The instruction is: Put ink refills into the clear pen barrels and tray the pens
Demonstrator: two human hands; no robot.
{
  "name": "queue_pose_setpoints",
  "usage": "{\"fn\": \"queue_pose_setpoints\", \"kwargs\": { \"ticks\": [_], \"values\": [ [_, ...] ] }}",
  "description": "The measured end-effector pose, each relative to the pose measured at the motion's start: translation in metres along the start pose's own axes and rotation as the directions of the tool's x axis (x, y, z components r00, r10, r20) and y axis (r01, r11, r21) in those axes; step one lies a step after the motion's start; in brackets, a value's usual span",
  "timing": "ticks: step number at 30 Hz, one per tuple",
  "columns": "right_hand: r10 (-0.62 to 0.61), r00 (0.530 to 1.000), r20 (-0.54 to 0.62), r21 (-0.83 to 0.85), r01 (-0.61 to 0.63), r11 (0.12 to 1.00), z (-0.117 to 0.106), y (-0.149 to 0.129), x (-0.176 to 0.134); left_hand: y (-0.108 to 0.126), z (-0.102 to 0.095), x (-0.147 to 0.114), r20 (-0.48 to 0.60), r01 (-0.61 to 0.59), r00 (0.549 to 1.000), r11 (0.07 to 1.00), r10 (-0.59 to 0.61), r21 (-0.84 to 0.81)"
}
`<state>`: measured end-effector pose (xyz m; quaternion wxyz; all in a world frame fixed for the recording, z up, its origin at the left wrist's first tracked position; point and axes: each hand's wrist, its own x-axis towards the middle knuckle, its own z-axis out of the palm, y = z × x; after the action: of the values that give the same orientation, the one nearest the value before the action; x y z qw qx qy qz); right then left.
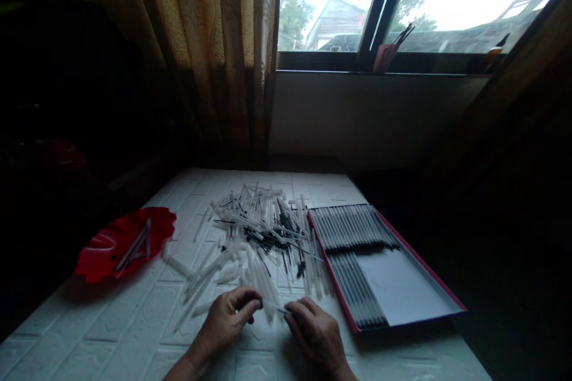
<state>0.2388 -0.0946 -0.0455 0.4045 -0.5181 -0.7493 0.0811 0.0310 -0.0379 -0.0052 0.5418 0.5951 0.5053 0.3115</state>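
Note:
Near the front of the table my left hand [232, 312] is closed, thumb and forefinger pinching a small dark piece at the end of a slim pen part. My right hand [316, 328] is closed around a thin pen [280, 310], whose pale length shows between the two hands. Just beyond them lies a loose heap of clear plastic pen barrels [257, 274]. Dark pen refills [268, 239] are scattered over the heap's middle. To the right, a red-edged shallow box [406, 292] holds rows of assembled-looking pens [353, 226] with dark ends.
On the left of the white brick-patterned table [129, 315] stands a red wavy-rimmed dish [100, 244] with a few pale sticks in it. Behind the table hang curtains [201, 41] beside a window. A pink cup [384, 58] with thin sticks stands on the sill.

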Motion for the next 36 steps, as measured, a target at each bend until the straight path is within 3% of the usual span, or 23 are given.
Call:
{"fn": "queue_pose_setpoints", "kwargs": {
  "ticks": [11,21,28,36],
  "values": [
    [-0.011,0.999,-0.048,0.005,0.011,1.0,0.002,0.003,-0.001,-0.008,0.003,0.001,0.013,0.019,1.0,0.999,-0.018,-0.034],
    [-0.005,1.0,0.004,0.004,0.005,1.0,0.001,0.002,-0.002,-0.015,0.005,0.0,-0.005,0.04,0.999,0.995,-0.04,-0.096],
    [-0.021,0.998,-0.053,0.049,0.023,0.999,0.003,0.002,-0.002,-0.016,0.005,0.0,-0.019,0.022,1.0,0.995,-0.024,-0.099],
    [-0.024,1.0,0.016,0.025,0.024,0.999,0.002,0.005,-0.003,-0.02,0.007,-0.001,-0.018,0.008,1.0,0.995,-0.01,-0.096]
  ]
}}
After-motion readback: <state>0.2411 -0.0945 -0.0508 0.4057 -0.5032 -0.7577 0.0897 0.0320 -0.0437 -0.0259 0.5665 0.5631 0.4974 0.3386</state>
